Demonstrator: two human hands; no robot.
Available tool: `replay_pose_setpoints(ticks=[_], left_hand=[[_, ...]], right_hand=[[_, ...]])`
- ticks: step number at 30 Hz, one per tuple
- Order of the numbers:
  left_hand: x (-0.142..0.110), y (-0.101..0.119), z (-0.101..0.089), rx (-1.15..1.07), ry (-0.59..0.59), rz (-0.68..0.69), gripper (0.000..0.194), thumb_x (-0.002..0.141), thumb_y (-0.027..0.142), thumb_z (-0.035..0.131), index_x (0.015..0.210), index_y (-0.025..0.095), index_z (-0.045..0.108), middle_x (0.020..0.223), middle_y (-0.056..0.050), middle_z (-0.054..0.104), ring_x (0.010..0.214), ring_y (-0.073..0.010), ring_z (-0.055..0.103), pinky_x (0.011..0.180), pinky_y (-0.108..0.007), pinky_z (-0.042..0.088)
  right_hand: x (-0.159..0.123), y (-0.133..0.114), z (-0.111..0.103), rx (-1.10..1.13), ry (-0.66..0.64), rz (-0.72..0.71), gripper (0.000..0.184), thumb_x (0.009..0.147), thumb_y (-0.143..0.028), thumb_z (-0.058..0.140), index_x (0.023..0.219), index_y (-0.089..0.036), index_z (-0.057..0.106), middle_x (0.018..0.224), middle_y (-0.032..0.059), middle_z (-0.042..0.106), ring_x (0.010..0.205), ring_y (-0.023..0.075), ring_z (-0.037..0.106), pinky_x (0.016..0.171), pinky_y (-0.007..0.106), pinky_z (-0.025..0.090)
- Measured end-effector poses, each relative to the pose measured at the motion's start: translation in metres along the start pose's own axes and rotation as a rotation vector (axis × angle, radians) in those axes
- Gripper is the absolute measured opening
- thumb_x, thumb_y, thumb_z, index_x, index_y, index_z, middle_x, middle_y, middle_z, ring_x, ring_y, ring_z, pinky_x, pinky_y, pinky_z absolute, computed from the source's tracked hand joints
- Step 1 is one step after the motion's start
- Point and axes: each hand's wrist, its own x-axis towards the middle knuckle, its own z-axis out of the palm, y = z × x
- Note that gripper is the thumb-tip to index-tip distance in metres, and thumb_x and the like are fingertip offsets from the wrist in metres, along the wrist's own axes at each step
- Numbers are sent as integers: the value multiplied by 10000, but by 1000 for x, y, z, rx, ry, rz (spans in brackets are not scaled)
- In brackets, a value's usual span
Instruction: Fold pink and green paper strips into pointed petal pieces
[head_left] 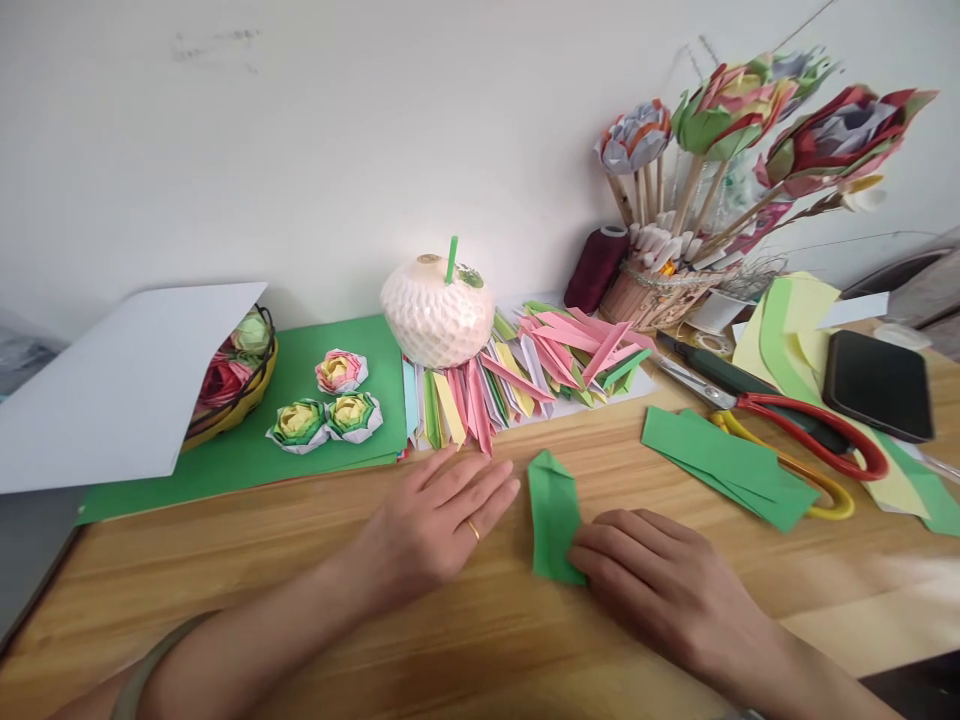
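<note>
A green paper strip [553,520] lies on the wooden table, its top corners folded in to a point. At its lower right edge, my right hand [660,580] has its curled fingers on the paper; the thumb is hidden. My left hand [450,510], with a ring on one finger, is laid flat just left of the strip, its fingers stretched out and holding nothing. Flat green paper strips [720,460] are stacked to the right. Beyond my hands is a pile of folded paper pieces [525,375] in pink, green, yellow and white.
Red-handled scissors [810,420] and a black phone [877,385] lie at the right. Three paper flowers [341,370] sit on green sheets [225,480] at the left, near a basket [262,375]. A white textured container [439,315] and a pot of paper flowers [660,290] stand along the wall.
</note>
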Motion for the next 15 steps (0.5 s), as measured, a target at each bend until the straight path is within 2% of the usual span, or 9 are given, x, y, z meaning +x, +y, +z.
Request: replay_pose_setpoints(ticks=[4,8,11,15], left_hand=[[-1,9,0,-101,71,75,225,949,125,460,1084,130,640,1131,-34,679,1053,-191,601,945,-383,455],[-7,12,8,-87,55,87,128,895,135,574,981,127,668,1050,-24,707,1030,-185,607,981,-398,438],[-8,11,9,-78,22,83,129,903,136,558,963,122,671,1023,-31,712,1015,-193,612,957,-409,458],[-4,11,3,-78,19,93,201,939,117,476,951,122,677,982,-28,717,978,-191,622,884,-384,494]], right_hand=[[7,-6,4,-101,-7,48,389,997,-170,224,905,-139,601,780,70,641,722,182,570,639,303,446],[14,-3,6,55,-62,112,314,993,-212,304,918,-157,603,848,67,629,766,178,553,665,300,450],[16,1,7,161,-68,181,204,959,-186,413,921,-176,613,878,55,619,797,173,545,673,292,450],[17,3,7,242,-72,238,181,950,-215,445,901,-187,617,877,50,611,820,175,543,683,293,450]])
